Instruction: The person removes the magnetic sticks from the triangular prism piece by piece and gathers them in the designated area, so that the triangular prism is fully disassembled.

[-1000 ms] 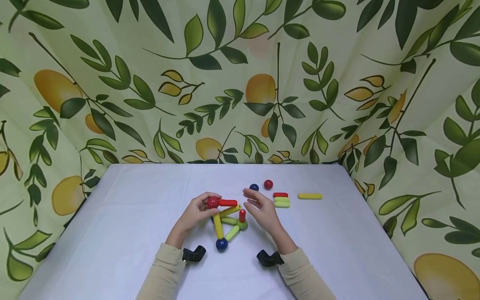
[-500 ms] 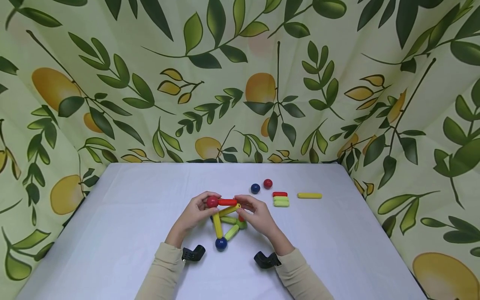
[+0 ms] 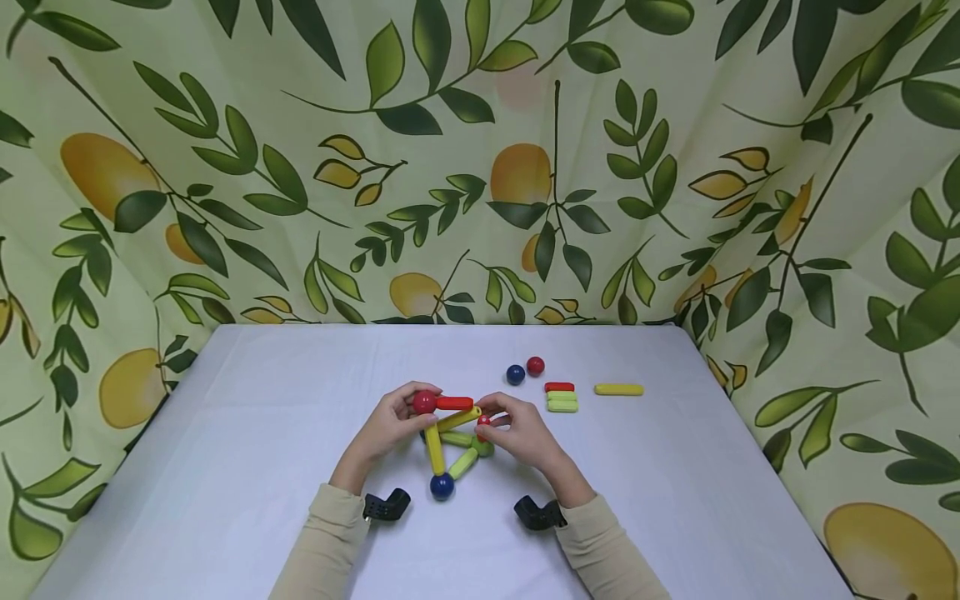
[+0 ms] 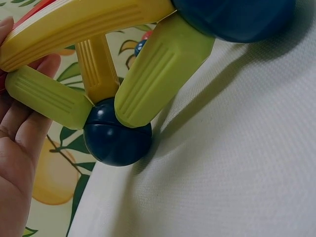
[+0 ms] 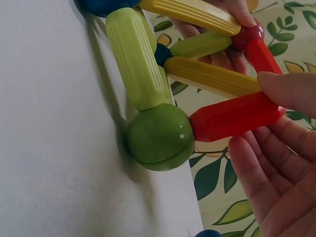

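Observation:
A building toy of magnetic-looking rods and balls stands between the hands in the head view. My left hand (image 3: 390, 421) grips the red ball (image 3: 424, 402) at its top, from which a red rod (image 3: 454, 403) points right. Yellow rods (image 3: 435, 450) slope down from the top, one to a blue ball (image 3: 442, 486) at the front. Light green rods (image 5: 133, 59) run along the base to a green ball (image 5: 160, 138). Standing on that ball is a second red rod (image 5: 237, 116), pinched near its upper end by the thumb and fingers of my right hand (image 3: 525, 432).
Behind the right hand lie a loose blue ball (image 3: 515, 375) and a red ball (image 3: 536, 366). Nearby are a short red rod (image 3: 559, 387), two light green rods (image 3: 562, 402) and a yellow rod (image 3: 618, 389). A leaf-patterned cloth (image 3: 450, 250) hangs behind the white table (image 3: 225, 467).
My right hand has come left to the structure and now pinches the upright red rod. The loose blue ball has shifted slightly right. My left hand keeps its grip on the red ball.

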{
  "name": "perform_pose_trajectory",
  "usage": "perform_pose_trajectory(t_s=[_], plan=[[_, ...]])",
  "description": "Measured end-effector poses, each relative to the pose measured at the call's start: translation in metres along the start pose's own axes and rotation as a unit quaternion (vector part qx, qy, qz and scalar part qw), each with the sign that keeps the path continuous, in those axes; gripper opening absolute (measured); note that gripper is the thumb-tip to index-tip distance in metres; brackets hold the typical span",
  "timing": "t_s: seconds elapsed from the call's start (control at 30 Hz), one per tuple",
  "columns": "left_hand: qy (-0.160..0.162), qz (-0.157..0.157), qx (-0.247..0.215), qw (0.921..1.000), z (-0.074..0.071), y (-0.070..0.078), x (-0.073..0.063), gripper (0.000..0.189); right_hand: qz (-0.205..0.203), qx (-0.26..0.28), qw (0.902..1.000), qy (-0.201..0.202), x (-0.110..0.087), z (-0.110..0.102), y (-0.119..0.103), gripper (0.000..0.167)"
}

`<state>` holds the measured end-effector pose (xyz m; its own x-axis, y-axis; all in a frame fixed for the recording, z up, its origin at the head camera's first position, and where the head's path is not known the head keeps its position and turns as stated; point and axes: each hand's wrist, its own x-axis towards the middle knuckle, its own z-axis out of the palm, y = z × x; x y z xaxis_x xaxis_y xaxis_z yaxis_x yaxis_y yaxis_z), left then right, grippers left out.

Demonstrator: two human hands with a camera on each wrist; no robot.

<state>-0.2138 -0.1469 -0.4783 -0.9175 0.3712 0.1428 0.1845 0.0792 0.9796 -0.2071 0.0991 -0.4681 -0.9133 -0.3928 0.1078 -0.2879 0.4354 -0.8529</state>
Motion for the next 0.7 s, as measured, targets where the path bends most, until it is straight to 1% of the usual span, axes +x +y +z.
perform_pose_trajectory(t_s=[0.17,0.3,0.4,0.47,0.57,0.7], plan=[[0.000,-0.004,0.003,1.0000,0.000,0.000,0.000,0.039,0.013,-0.040,0.9991,-0.004,0.000,-0.004,-0.003,0.023],[-0.001,-0.001,0.004,1.0000,-0.001,0.000,0.000,0.039,0.004,-0.050,0.9987,-0.006,-0.001,-0.006,-0.006,0.018],[0.001,-0.004,-0.001,1.0000,-0.001,-0.001,-0.001,0.039,-0.003,-0.041,0.9991,-0.003,-0.001,-0.006,-0.007,0.014],[0.000,-0.005,-0.005,1.0000,-0.002,-0.001,-0.001,0.039,0.001,-0.037,0.9993,0.006,-0.001,-0.006,-0.006,0.013],[0.000,-0.005,-0.007,1.0000,-0.002,0.000,-0.002,0.038,0.018,-0.009,0.9992,0.033,-0.001,-0.006,-0.002,0.012],[-0.009,0.004,0.003,0.9999,-0.002,0.000,-0.002,0.039,0.037,0.034,0.9962,0.071,-0.002,-0.010,0.004,0.011]])
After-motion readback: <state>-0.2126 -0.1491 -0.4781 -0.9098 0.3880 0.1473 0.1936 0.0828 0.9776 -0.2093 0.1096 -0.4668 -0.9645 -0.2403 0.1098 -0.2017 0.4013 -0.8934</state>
